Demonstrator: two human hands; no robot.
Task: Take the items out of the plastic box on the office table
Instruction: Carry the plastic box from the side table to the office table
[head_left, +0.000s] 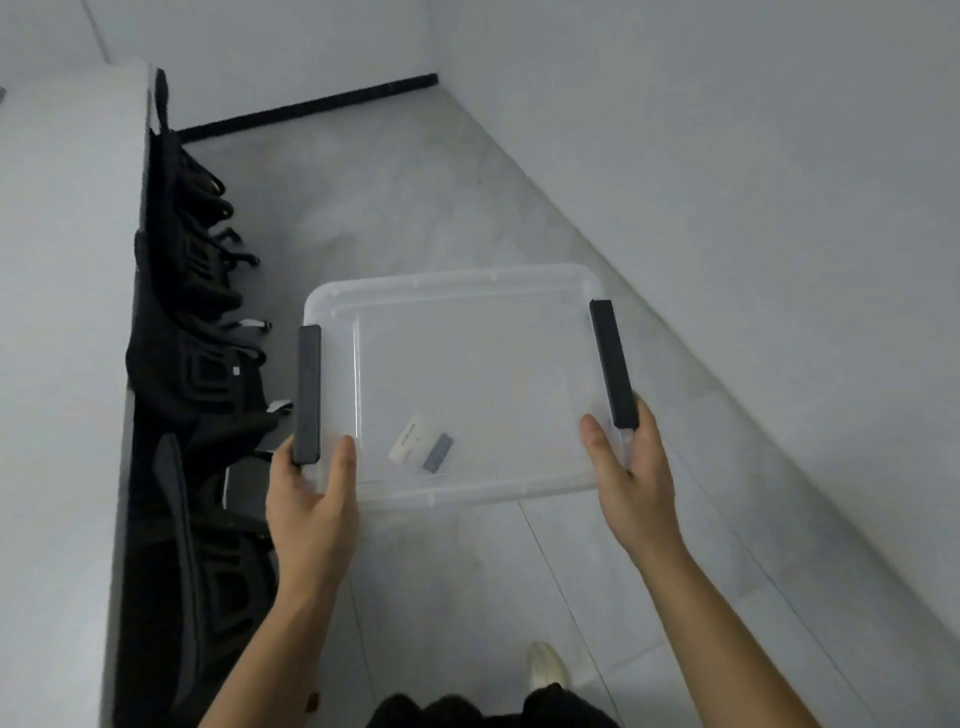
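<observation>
We hold the clear plastic box (467, 364) above the floor (415, 208), left hand (311, 499) and right hand (631, 467) each in a closed grip at its near corners; it looks empty, apparently just a label (421, 441).

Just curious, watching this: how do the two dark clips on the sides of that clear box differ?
The left clip runs nearly straight up the picture; the right clip slants, its far end leaning inward. The left hand grips at the left clip's near end with the thumb over the rim; the right hand does the same at the right clip. Both are long, dark bars on the plastic box.
</observation>
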